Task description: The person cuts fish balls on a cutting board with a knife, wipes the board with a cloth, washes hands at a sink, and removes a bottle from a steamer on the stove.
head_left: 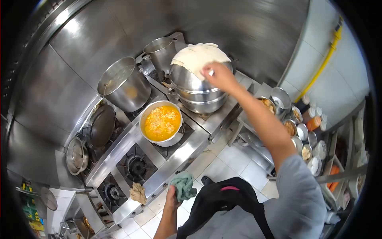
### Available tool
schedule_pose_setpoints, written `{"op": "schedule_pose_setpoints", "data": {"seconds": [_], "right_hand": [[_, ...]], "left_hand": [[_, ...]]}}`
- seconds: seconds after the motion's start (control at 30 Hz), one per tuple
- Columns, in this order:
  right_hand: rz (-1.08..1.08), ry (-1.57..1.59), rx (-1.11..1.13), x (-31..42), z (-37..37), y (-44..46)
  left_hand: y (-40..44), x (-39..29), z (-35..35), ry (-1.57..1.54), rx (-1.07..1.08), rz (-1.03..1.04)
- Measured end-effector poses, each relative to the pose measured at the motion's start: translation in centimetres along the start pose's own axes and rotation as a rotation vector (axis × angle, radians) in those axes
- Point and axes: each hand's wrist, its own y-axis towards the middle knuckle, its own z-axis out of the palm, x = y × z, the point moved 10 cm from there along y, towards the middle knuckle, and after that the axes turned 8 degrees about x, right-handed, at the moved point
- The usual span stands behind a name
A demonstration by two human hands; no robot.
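My left hand [172,201] is closed round a crumpled green cloth [184,186], held low in front of the stove. My right hand [217,75] reaches out to a large steel steamer pot [201,97] with a domed top. A soft cream-coloured sheet [201,57] drapes over that dome; whether it is cloth or dough I cannot tell. The fingers of the right hand pinch at the sheet's near edge. Beside the steamer, a round pot [175,140] holds an orange-yellow liquid with pale bits [162,123].
Two tall steel pots [126,89] [160,49] stand at the back. A dark wok [101,126] and a steel bowl [76,156] sit at left. A beige cloth [138,193] lies near an uncovered burner [136,166]. Several food bowls [290,127] and bottles [314,123] crowd the right side.
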Motion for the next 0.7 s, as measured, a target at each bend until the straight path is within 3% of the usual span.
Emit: {"op": "schedule_pose_setpoints", "data": {"seconds": [0.03, 0.1, 0.2, 0.3, 0.43, 0.6, 0.7], "right_hand": [[-0.058, -0.123, -0.052, -1.3, 1.0, 4.7], [0.049, -0.275, -0.082, -3.9, 1.9, 11.8], [0.183, -0.435, 0.077, -9.1, 4.5, 18.8], [-0.007, -0.402, 0.087, -11.9, 6.3, 22.8], [-0.158, -0.266, -0.014, -14.5, 1.8, 24.9], [-0.006, 0.113, 0.007, -25.2, -7.3, 31.4], [0.076, 0.393, 0.072, -29.3, -7.8, 33.5]], "left_hand": [[0.2, 0.0, 0.6, -0.012, -0.008, 0.016], [0.2, -0.5, 0.0, -0.086, -0.278, 0.082], [0.3, -0.3, -0.3, -0.222, -0.299, 0.225], [1.9, -0.4, 2.0, -0.365, -0.322, 0.371], [4.4, -0.4, 2.6, -0.225, -0.553, 0.368], [12.3, -11.2, 7.3, 0.308, -0.828, 0.349], [22.9, -19.9, 11.0, 0.829, -0.726, 0.295]]}}
